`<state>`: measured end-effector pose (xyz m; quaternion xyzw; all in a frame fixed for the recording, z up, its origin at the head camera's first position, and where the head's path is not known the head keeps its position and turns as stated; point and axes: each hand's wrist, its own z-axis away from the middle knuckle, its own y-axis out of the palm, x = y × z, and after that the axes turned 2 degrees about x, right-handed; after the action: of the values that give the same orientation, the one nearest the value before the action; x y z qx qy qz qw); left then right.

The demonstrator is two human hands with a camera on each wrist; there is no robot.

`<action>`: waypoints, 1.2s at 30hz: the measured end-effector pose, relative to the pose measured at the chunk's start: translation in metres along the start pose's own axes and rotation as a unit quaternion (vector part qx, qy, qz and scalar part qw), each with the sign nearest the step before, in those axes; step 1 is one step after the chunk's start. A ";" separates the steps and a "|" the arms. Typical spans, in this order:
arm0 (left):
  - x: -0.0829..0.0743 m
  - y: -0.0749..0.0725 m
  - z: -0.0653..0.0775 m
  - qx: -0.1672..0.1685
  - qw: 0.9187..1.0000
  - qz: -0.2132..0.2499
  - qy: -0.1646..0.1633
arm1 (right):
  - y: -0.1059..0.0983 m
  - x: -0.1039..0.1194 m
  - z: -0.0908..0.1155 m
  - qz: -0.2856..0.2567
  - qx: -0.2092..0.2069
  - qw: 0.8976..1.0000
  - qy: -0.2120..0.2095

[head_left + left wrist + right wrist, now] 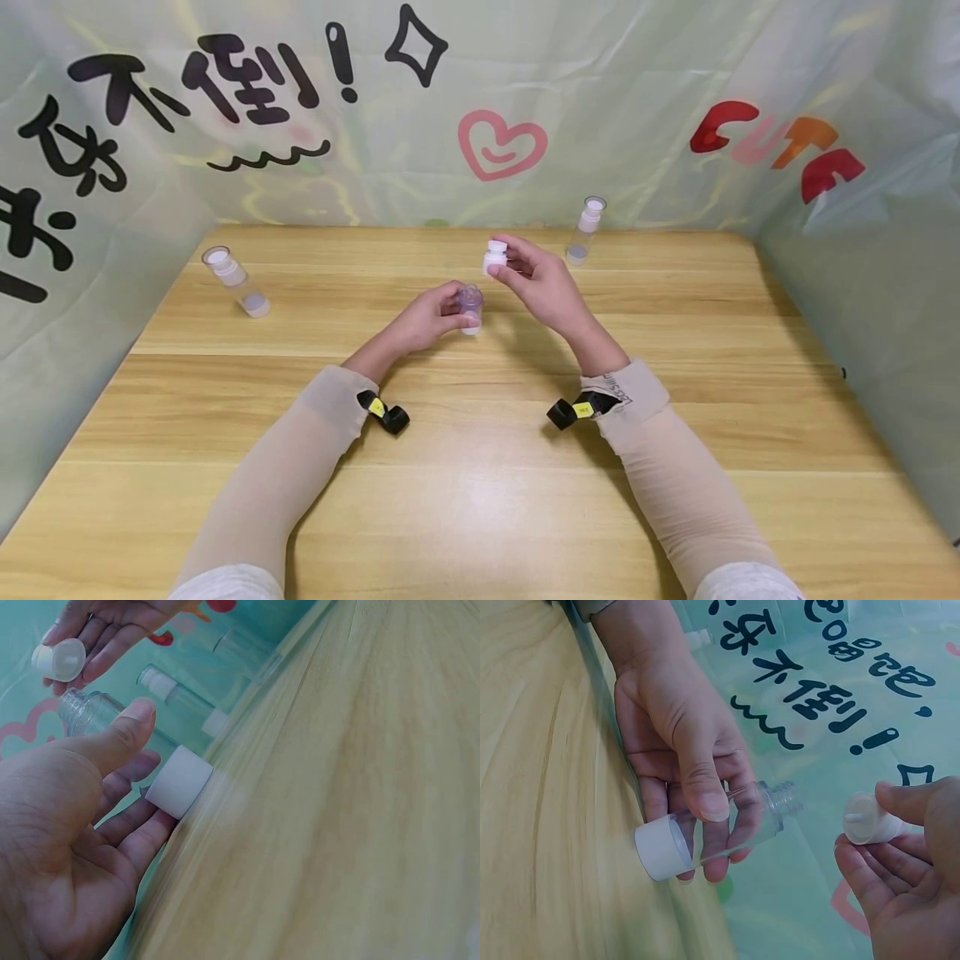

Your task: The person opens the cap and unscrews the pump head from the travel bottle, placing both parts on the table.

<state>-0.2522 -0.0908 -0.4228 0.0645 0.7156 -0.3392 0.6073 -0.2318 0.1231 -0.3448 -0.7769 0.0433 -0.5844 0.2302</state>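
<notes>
Near the middle of the table, my left hand (426, 320) grips a small clear bottle (470, 298) with its thumb and fingers. This bottle has a white base (662, 849) close to the tabletop and a bare threaded neck (784, 799), seen in the right wrist view. Higher and slightly to the right, my right hand (549, 285) pinches a white pump top (495, 255) between thumb and fingers. Its hollow underside (70, 660) faces the bottle's neck in the left wrist view. A gap separates the two parts.
Two more clear bottles with white pump tops and clear caps stand on the wooden table (480, 500), one bottle (238, 283) at the back left and the other bottle (585, 232) at the back right. A pale green curtain (615, 67) with painted lettering encloses the back and sides.
</notes>
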 end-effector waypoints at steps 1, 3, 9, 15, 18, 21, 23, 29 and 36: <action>0.000 0.000 0.000 0.000 1.000 -0.001 0.001 | -0.001 0.000 0.000 0.000 0.001 1.000 0.000; 0.001 0.000 0.000 0.001 1.000 -0.002 0.004 | -0.002 0.000 0.000 -0.001 0.000 1.000 0.000; 0.002 0.000 -0.001 0.001 1.000 -0.005 0.004 | -0.008 -0.002 0.002 -0.018 -0.011 1.000 -0.011; 0.000 0.001 0.000 0.004 1.000 0.002 -0.003 | -0.013 -0.006 0.005 -0.017 -0.009 1.000 -0.006; 0.001 0.001 0.000 0.002 1.000 0.005 -0.001 | -0.017 -0.007 0.006 -0.012 -0.004 1.000 0.001; 0.000 0.001 0.000 0.001 1.000 0.004 0.003 | -0.021 -0.007 0.008 -0.007 -0.001 1.000 0.004; -0.001 0.001 0.001 0.001 1.000 0.003 0.006 | -0.024 -0.008 0.009 -0.004 -0.001 1.000 0.002; -0.002 0.002 0.001 0.003 1.000 0.003 0.006 | -0.031 -0.009 0.013 0.009 -0.005 1.000 0.005; -0.003 0.001 0.001 0.000 1.000 -0.003 0.003 | -0.038 -0.010 0.017 0.023 -0.012 1.000 0.018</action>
<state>-0.2500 -0.0900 -0.4209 0.0632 0.7175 -0.3409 0.6042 -0.2264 0.1656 -0.3419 -0.7679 0.0719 -0.5921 0.2337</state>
